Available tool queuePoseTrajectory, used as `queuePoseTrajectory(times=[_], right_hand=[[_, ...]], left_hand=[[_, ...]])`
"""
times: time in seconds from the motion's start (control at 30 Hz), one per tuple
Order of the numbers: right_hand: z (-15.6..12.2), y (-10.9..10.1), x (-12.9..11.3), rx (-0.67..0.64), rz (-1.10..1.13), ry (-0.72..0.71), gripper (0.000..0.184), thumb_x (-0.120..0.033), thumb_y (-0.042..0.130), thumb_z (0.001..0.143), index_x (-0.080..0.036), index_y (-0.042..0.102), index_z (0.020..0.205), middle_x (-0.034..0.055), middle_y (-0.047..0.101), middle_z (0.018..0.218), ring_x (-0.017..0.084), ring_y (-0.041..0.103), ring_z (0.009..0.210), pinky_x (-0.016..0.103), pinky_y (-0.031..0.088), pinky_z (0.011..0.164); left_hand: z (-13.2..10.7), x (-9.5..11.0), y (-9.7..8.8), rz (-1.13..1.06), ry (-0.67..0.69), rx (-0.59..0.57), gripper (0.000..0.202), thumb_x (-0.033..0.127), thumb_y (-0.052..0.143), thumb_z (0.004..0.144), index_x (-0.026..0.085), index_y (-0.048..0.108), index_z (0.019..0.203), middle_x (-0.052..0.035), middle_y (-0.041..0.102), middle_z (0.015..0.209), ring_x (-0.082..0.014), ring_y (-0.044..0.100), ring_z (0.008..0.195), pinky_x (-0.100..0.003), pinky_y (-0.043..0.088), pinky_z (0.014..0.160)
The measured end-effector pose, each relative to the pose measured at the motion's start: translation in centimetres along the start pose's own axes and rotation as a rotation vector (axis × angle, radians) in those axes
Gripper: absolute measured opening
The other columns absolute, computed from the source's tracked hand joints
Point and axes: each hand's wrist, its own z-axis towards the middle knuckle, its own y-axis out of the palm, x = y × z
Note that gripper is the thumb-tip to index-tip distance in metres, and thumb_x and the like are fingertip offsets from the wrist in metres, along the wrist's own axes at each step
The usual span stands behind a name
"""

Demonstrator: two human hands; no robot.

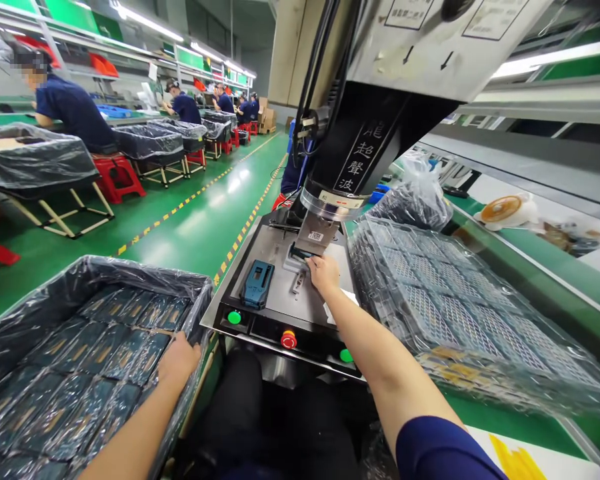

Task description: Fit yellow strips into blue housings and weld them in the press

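My right hand (324,273) reaches under the metal horn (316,232) of an ultrasonic welding press. Its fingers are closed at the edge of a dark plastic part (300,253), which sits in a light fixture (294,263); the horn and my fingers partly hide the part. A blue-grey plastic housing (257,284) with a slot lies on the machine's bed, left of the fixture. My left hand (180,359) is over the near right side of a plastic-lined bin (200,283), beside dark parts in clear film (147,350). Its fingers curl downward, and what they hold is hidden.
Along the machine's front edge are a green button (235,317), a red emergency stop (289,339) and another green button (347,355). Stacked clear trays (450,287) of dark mesh-patterned parts stand on the right. Co-workers (73,100) sit along a bench at left.
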Motion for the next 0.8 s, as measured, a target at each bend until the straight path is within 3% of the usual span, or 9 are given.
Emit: queuePoseTrajectory(times=[0.17, 0.27, 0.37, 0.43, 0.47, 0.5, 0.53, 0.63, 0.8], right_hand=[[-3.0, -3.1, -1.1, -0.035, 0.099, -0.134, 0.029, -0.035, 0.050, 0.095, -0.020, 0.070, 0.081, 0.0101, 0.070, 0.100, 0.024, 0.060, 0.097, 0.035, 0.044, 0.090], [-6.7, -6.3, -2.0, -0.022, 0.261, -0.120, 0.032, -0.041, 0.048, 0.095, -0.020, 0.069, 0.083, 0.0092, 0.071, 0.096, 0.023, 0.062, 0.093, 0.035, 0.047, 0.089], [-10.6, -9.9, -2.8, -0.097, 0.595, 0.219, 0.043, -0.055, 0.051, 0.091, -0.019, 0.065, 0.071, 0.0072, 0.069, 0.076, 0.022, 0.064, 0.076, 0.034, 0.052, 0.075], [-12.9, -12.0, -3.1, -0.322, 0.905, 0.509, 0.045, -0.060, 0.058, 0.085, -0.019, 0.064, 0.070, 0.0062, 0.068, 0.068, 0.021, 0.064, 0.066, 0.032, 0.054, 0.064], [-13.9, -12.9, -3.3, -0.448, 1.052, 0.624, 0.043, -0.060, 0.063, 0.082, -0.018, 0.066, 0.071, 0.0063, 0.069, 0.068, 0.020, 0.064, 0.064, 0.031, 0.055, 0.061], [-14.7, -13.6, -3.4, -0.561, 1.179, 0.710, 0.040, -0.058, 0.068, 0.079, -0.018, 0.068, 0.074, 0.0068, 0.071, 0.070, 0.020, 0.065, 0.063, 0.030, 0.056, 0.060], [-15.5, -14.1, -3.5, -0.649, 1.274, 0.772, 0.037, -0.054, 0.072, 0.077, -0.018, 0.070, 0.076, 0.0072, 0.072, 0.073, 0.020, 0.066, 0.064, 0.030, 0.057, 0.060], [-17.1, -14.5, -3.8, -0.781, 1.400, 0.863, 0.032, -0.049, 0.078, 0.074, -0.017, 0.073, 0.078, 0.0073, 0.074, 0.076, 0.017, 0.067, 0.063, 0.028, 0.058, 0.061], [-19.0, -13.8, -4.2, -0.864, 1.377, 0.856, 0.041, -0.055, 0.080, 0.068, -0.016, 0.068, 0.068, 0.0049, 0.071, 0.067, 0.012, 0.061, 0.053, 0.023, 0.051, 0.051]], left_hand=[[0.1, -0.2, 0.1, -0.035, 0.002, -0.006, 0.056, 0.043, 0.043, 0.088, 0.008, 0.043, 0.132, -0.0276, 0.064, 0.118, -0.0405, 0.064, 0.110, -0.051, 0.047, 0.090], [0.0, -0.8, 0.6, -0.090, 0.078, 0.155, 0.058, 0.041, 0.048, 0.086, 0.005, 0.045, 0.131, -0.0287, 0.053, 0.132, -0.0407, 0.055, 0.122, -0.052, 0.044, 0.099], [-1.2, -0.6, 0.9, -0.226, 0.240, 0.482, 0.056, 0.035, 0.054, 0.083, 0.003, 0.049, 0.129, -0.0276, 0.042, 0.142, -0.0380, 0.040, 0.137, -0.051, 0.036, 0.111], [-2.9, 0.6, 0.5, -0.389, 0.387, 0.616, 0.051, 0.035, 0.055, 0.083, 0.006, 0.053, 0.124, -0.0242, 0.046, 0.139, -0.0346, 0.039, 0.138, -0.050, 0.035, 0.113], [-4.1, 1.6, 0.1, -0.490, 0.458, 0.625, 0.048, 0.037, 0.056, 0.084, 0.008, 0.055, 0.121, -0.0216, 0.050, 0.135, -0.0327, 0.043, 0.134, -0.049, 0.037, 0.112], [-5.5, 2.9, -0.5, -0.594, 0.517, 0.586, 0.044, 0.040, 0.057, 0.084, 0.012, 0.057, 0.118, -0.0185, 0.056, 0.129, -0.0306, 0.050, 0.128, -0.048, 0.042, 0.108], [-7.0, 4.3, -1.1, -0.699, 0.569, 0.473, 0.041, 0.043, 0.057, 0.085, 0.014, 0.059, 0.113, -0.0154, 0.062, 0.120, -0.0272, 0.058, 0.116, -0.044, 0.047, 0.102], [-11.4, 9.0, -3.3, -1.008, 0.600, 0.038, 0.044, 0.051, 0.060, 0.084, 0.013, 0.061, 0.107, -0.0122, 0.069, 0.103, -0.0209, 0.068, 0.093, -0.038, 0.053, 0.090], [-15.8, 14.0, -5.7, -0.980, 0.671, -0.488, 0.056, 0.052, 0.067, 0.079, 0.012, 0.060, 0.117, -0.0109, 0.072, 0.101, -0.0185, 0.068, 0.090, -0.031, 0.054, 0.080]])
